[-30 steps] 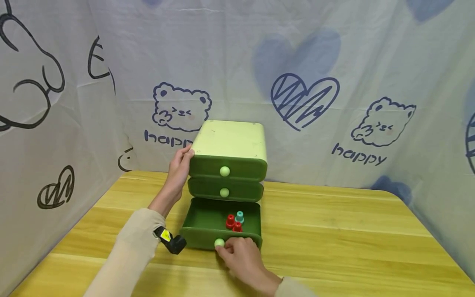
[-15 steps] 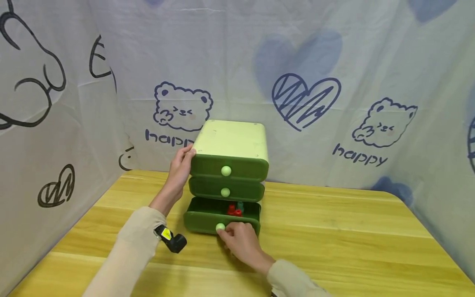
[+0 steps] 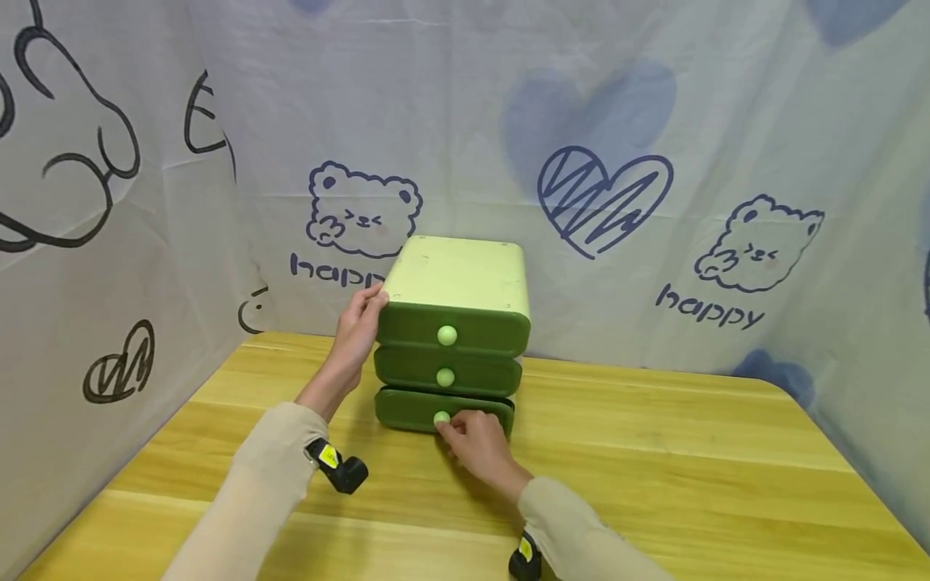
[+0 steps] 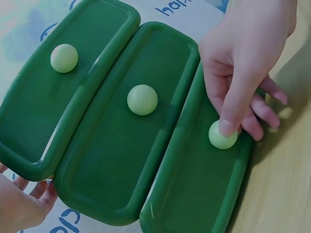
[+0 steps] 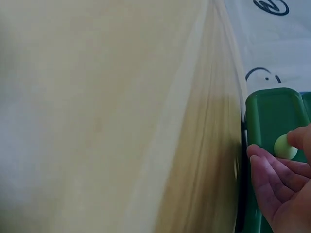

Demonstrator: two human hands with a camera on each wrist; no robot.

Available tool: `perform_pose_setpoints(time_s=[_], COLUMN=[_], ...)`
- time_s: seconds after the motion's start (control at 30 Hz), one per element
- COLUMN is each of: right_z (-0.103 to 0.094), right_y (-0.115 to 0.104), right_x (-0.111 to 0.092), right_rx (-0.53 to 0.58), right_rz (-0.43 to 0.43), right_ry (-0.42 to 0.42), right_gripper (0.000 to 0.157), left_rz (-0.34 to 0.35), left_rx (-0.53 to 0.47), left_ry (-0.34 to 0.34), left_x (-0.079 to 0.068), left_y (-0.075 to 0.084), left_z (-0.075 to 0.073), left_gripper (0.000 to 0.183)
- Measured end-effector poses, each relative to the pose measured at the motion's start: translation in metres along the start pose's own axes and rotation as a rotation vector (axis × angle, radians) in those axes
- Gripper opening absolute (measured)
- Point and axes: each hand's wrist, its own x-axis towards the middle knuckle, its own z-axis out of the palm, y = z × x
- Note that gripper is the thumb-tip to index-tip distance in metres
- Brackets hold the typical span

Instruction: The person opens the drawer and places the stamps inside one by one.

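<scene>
A small desktop drawer cabinet (image 3: 458,274) with a pale green top and dark green drawer fronts stands in the middle of the head view. My left hand (image 3: 358,327) rests on its left side near the upper front corner, fingers extended along the wall. Low at the front, my right hand (image 3: 481,442) pinches the round pale knob (image 4: 223,134) of the bottom drawer (image 4: 194,179) between thumb and forefinger. That drawer sits almost flush under the other two, a thin dark gap showing along its top edge. Its contents are hidden.
Wood-grain table (image 3: 676,476) extends around the cabinet, mostly to the right and in front. A white cloth (image 3: 465,121) printed with bears and hearts hangs close behind and at the sides. Black cameras (image 3: 341,470) are strapped to both wrists.
My right hand has pushed the bottom drawer inward by its knob, away from me. The red and teal pegs inside have gone out of sight. My left hand stays on the cabinet's side.
</scene>
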Motion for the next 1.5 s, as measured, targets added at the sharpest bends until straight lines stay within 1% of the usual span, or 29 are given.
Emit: perform_pose_setpoints(time_s=[0.17,0.5,0.67,0.77,0.83,0.93,1.0,1.13,1.23,1.33,1.5], right_z=[-0.004,-0.01,-0.012,-0.012,-0.012,-0.013,-0.016,-0.028,-0.041,-0.057,-0.085], right_y=[0.004,0.006,0.005,0.003,0.003,0.005,0.006,0.009,0.012,0.015,0.022], right_x=[0.005,0.009,0.009,0.009,0.008,0.004,0.001,-0.008,-0.015,-0.023,-0.034], right_rx=[0.011,0.006,0.028,0.041,0.034,0.002,-0.017,-0.01,-0.002,-0.021,-0.101], right_rz=[0.015,0.016,0.031,0.042,0.038,0.014,0.0,-0.015,-0.021,-0.026,-0.046], right_ry=[-0.008,-0.037,-0.073,-0.098,-0.102,-0.081,-0.07,-0.098,-0.127,-0.135,-0.105], right_gripper=[0.03,0.031,0.031,0.031,0.028,0.02,0.018,0.024,0.025,0.024,0.021], left_rz=[-0.001,0.003,0.001,0.004,0.01,0.021,0.037,0.071,0.093,0.12,0.162], left_rx=[-0.006,-0.005,0.002,0.018,0.031,0.057,0.075,0.106,0.142,0.223,0.384], left_ry=[0.002,-0.018,-0.026,-0.043,-0.061,-0.088,-0.103,-0.13,-0.147,-0.149,-0.131], left_x=[0.001,0.0,0.0,0.0,0.001,0.001,0.001,0.001,0.0,-0.001,-0.008], left_y=[0.0,0.005,0.005,0.005,0.005,0.004,0.002,-0.001,-0.003,-0.004,-0.012], left_z=[0.002,0.002,0.002,0.001,0.0,0.0,-0.001,-0.002,-0.005,-0.009,-0.021], left_gripper=[0.055,0.056,0.056,0.056,0.057,0.058,0.059,0.062,0.063,0.06,0.056])
